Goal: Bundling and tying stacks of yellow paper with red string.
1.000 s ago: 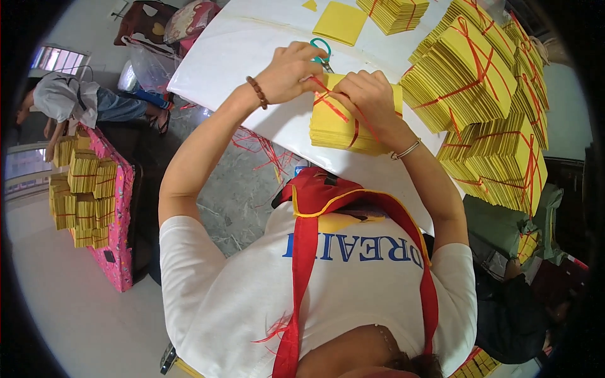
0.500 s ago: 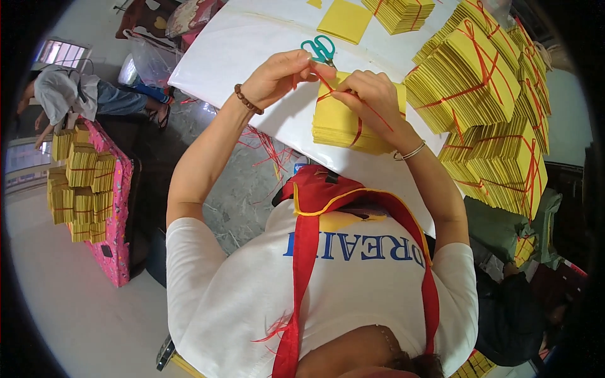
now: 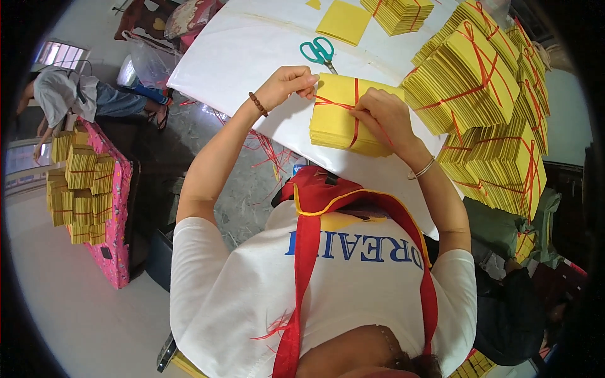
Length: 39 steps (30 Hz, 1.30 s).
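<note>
A stack of yellow paper pieces [image 3: 331,131] lies near the table's front edge, with red string [image 3: 356,93] crossing over its top and down its front side. My right hand [image 3: 383,118] rests over the stack's right part, its thumb and fingers pinched on the string near the crossing. My left hand [image 3: 288,87] is closed in a pinch beside the stack's far left corner; what its fingertips hold, if anything, is too small to make out. Beyond the stack lie teal-handled scissors [image 3: 319,53], touched by neither hand.
Tied yellow bundles [image 3: 466,79] are piled high at the right of the white table [image 3: 246,47]. A loose yellow sheet [image 3: 343,22] lies at the back. Red string scraps [image 3: 268,151] hang off the left edge. At far left, a person [image 3: 63,94] bends by more bundles [image 3: 82,183].
My left hand has moved down and slightly left, from above the stack to its corner. My right hand has shifted slightly down and right. The string now lies flatter across the top.
</note>
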Tool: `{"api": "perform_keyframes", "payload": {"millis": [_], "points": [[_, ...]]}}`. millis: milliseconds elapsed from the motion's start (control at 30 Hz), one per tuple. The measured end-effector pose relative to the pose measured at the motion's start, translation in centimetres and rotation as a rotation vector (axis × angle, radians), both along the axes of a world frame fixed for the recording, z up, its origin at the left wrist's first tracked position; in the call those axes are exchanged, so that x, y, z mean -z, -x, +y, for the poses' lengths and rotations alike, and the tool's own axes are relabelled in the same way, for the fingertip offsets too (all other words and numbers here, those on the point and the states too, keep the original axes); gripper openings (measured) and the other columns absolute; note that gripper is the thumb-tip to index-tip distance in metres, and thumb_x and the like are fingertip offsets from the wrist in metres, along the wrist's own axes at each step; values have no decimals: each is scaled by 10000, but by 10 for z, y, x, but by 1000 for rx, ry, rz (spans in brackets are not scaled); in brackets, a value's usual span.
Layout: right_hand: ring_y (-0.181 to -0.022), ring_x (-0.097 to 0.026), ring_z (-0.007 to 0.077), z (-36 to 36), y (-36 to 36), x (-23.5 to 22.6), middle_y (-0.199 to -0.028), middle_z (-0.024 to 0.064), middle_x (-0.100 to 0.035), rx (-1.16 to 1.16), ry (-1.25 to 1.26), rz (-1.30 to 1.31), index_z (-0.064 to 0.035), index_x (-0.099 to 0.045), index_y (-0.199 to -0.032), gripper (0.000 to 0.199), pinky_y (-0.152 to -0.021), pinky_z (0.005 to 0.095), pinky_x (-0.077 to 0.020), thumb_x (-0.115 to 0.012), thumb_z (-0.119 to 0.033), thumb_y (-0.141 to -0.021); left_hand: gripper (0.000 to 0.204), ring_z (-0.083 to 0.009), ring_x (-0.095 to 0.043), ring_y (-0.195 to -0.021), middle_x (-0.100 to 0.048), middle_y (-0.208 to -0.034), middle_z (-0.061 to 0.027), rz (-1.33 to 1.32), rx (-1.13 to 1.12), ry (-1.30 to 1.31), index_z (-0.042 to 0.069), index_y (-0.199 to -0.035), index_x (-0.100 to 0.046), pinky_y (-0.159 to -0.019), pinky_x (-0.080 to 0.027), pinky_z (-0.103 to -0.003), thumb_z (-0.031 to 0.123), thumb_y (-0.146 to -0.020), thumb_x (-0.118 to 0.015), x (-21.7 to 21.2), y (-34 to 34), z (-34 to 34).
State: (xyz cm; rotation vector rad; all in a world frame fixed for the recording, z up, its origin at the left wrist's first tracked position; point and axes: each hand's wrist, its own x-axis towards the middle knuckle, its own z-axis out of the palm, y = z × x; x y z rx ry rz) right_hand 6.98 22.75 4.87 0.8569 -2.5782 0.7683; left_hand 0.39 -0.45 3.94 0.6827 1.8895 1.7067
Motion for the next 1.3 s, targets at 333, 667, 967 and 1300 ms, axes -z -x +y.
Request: {"api": "perform_keyframes", "payload": {"millis": [333,667,967,1300], "points": [[-928,-470,232,-16,8,-9,-947,66,-566,-286,201,-200,-59,-603,-854,214,-881,359,-302,-553,-260,-801,323,-63,-380,-573,-452,-593,18,-65,-101,-72,76,-630,-449,-561,-326,-195,284,-877,-465,22,-5,3],[-861,-521,197,-28,21,13,-840,28,-595,-98,79,-361,-83,-619,-870,218,-864,360,-290,-582,-267,-757,311,-122,-545,-663,-575,-674,-19,145,20,-47,15,-705,-549,-608,-418,-277,264,-872,-467,-40,-31,11],[-851,-533,171,-25,20,23,-811,35,-606,-51,150,-154,-125,-643,-795,210,-824,360,-298,-554,-313,-767,231,-131,-526,-923,-587,-994,-84,206,-99,-104,8,-892,-567,-766,-399,-283,186,-883,-420,-49,-1,25],[-782,-541,168,-26,22,13,-736,56,-608,41,369,-508,-112,-640,-712,193,-836,326,-282,-629,-304,-693,171,-138,-552,-639,-590,-685,-90,346,-40,389,-16,-853,-592,-605,-439,-252,129,-816,-509,-22,-21,15]]}}
